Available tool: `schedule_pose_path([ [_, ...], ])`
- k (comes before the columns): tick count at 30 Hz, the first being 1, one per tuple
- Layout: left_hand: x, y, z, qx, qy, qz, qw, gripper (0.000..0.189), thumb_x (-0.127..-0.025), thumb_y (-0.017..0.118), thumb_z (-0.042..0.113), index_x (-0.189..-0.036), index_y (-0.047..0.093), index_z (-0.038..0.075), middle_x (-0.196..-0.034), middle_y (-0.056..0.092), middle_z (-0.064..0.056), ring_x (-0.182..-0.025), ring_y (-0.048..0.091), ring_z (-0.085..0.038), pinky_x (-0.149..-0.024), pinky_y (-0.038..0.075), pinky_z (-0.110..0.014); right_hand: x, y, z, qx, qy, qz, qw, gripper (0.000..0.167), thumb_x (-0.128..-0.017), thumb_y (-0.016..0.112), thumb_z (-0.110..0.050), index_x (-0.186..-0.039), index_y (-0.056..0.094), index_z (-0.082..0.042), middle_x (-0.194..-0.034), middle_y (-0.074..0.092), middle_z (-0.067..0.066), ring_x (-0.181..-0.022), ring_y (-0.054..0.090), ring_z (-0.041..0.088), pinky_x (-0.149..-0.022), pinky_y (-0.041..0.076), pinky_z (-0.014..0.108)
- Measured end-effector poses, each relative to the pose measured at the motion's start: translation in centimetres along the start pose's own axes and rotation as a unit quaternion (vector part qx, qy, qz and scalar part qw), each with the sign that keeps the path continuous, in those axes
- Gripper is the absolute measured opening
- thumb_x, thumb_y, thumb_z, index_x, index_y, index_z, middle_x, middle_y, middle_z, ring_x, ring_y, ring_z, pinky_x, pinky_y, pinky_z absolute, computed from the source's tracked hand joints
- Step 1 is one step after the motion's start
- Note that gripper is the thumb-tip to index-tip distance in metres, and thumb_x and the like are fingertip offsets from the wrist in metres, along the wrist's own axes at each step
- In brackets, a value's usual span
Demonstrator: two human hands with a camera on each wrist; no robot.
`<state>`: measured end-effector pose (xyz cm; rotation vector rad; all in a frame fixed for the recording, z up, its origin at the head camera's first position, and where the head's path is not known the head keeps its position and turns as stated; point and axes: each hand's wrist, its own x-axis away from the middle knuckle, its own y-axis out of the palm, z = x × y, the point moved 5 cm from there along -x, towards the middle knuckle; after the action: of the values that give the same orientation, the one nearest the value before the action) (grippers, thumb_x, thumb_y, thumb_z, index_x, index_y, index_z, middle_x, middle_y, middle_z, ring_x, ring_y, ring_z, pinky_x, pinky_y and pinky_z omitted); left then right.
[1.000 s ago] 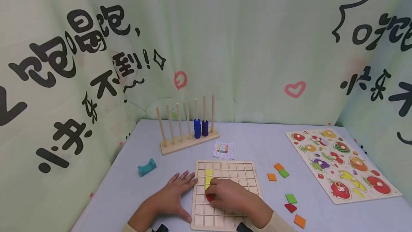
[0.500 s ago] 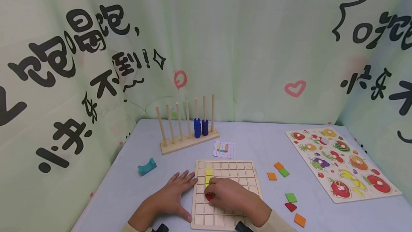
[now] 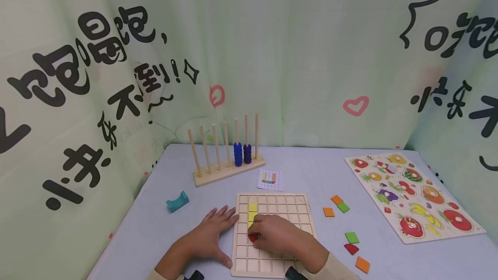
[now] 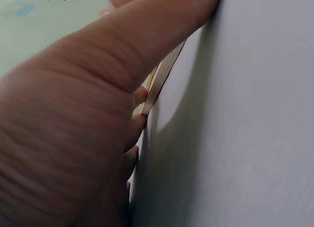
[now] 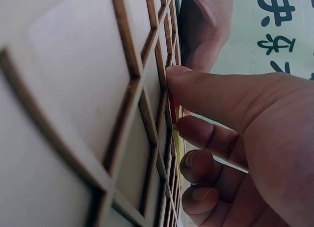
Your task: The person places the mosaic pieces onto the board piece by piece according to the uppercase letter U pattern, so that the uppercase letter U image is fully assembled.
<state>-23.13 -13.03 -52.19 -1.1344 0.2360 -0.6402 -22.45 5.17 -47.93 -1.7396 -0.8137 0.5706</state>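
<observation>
A wooden grid board (image 3: 272, 267) lies on the table in the head view, with yellow square tiles (image 3: 253, 207) in a column at its upper left. My right hand (image 3: 278, 234) is over the board and pinches a red piece (image 3: 253, 237) at the cell just below the yellow tiles. In the right wrist view, thumb and index fingertip are right at the red piece (image 5: 172, 107), close against the grid; the other fingers are curled. My left hand (image 3: 208, 237) lies with fingers spread at the board's left edge, its fingertips and thumb touching the rim.
Orange tiles (image 3: 328, 212), green tiles (image 3: 352, 237) and a red quarter-round piece (image 3: 351, 249) lie right of the board. Behind it are a pattern card (image 3: 278, 180) and a peg rack (image 3: 229, 170). A teal block (image 3: 177, 202) sits left, a fruit puzzle board (image 3: 412, 198) far right.
</observation>
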Motion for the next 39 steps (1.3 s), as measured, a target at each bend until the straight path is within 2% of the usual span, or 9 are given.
schedule_pose_path([
  [6,0.0,0.1,0.0,-0.002,0.001,-0.002,1.0000,0.121,-0.054,0.069,0.082,-0.154,0.032,0.025,-0.160,0.021,0.005,-0.148,0.007,-0.024,-0.115,0.003,-0.054,0.5,-0.3,0.1,-0.003,-0.003,0.006,1.0000,0.019,-0.086,0.074,-0.026,-0.105,0.074,-0.022,-0.087,0.054,-0.018,-0.073,0.048,0.000,-0.069,0.046,0.020],
  [11,-0.2,0.1,-0.1,-0.004,-0.008,0.000,1.0000,0.123,-0.052,0.069,0.083,-0.154,0.032,0.025,-0.160,0.021,0.005,-0.148,0.006,-0.024,-0.116,0.003,-0.054,1.6,-0.9,1.3,-0.016,0.030,0.011,0.9994,0.020,-0.087,0.073,-0.025,-0.107,0.074,-0.021,-0.091,0.057,-0.018,-0.077,0.052,-0.001,-0.073,0.050,0.023],
  [21,-0.3,0.2,-0.2,-0.002,-0.008,0.001,1.0000,0.124,-0.051,0.070,0.083,-0.154,0.032,0.025,-0.160,0.021,0.005,-0.148,0.006,-0.023,-0.116,0.002,-0.053,5.5,-2.1,4.9,0.000,0.074,0.007,0.9972,0.024,-0.087,0.071,-0.022,-0.110,0.072,-0.015,-0.095,0.059,-0.012,-0.076,0.051,0.001,-0.072,0.051,0.028],
  [26,-0.3,0.2,-0.4,-0.008,-0.008,0.003,0.9999,0.125,-0.051,0.068,0.084,-0.154,0.031,0.025,-0.160,0.019,0.005,-0.148,0.005,-0.024,-0.116,0.001,-0.053,7.2,-3.0,7.2,0.010,0.099,0.021,0.9948,0.025,-0.086,0.071,-0.020,-0.110,0.072,-0.015,-0.097,0.059,-0.011,-0.077,0.052,0.002,-0.069,0.051,0.029],
  [35,0.1,0.2,-0.1,0.001,0.009,0.006,0.9999,0.123,-0.053,0.070,0.083,-0.153,0.033,0.021,-0.160,0.022,0.002,-0.148,0.008,-0.026,-0.115,0.003,-0.054,10.6,-4.3,10.9,0.005,0.179,0.018,0.9836,0.025,-0.085,0.074,-0.021,-0.109,0.071,-0.013,-0.100,0.059,-0.009,-0.092,0.060,0.012,-0.081,0.052,0.037],
  [39,0.2,0.1,0.0,-0.003,0.019,0.013,0.9997,0.123,-0.054,0.069,0.083,-0.153,0.033,0.020,-0.160,0.022,0.001,-0.148,0.008,-0.025,-0.115,0.004,-0.054,12.0,-5.2,12.4,0.019,0.172,0.033,0.9843,0.022,-0.086,0.074,-0.017,-0.107,0.071,-0.012,-0.098,0.058,-0.008,-0.086,0.060,0.012,-0.076,0.052,0.036],
])
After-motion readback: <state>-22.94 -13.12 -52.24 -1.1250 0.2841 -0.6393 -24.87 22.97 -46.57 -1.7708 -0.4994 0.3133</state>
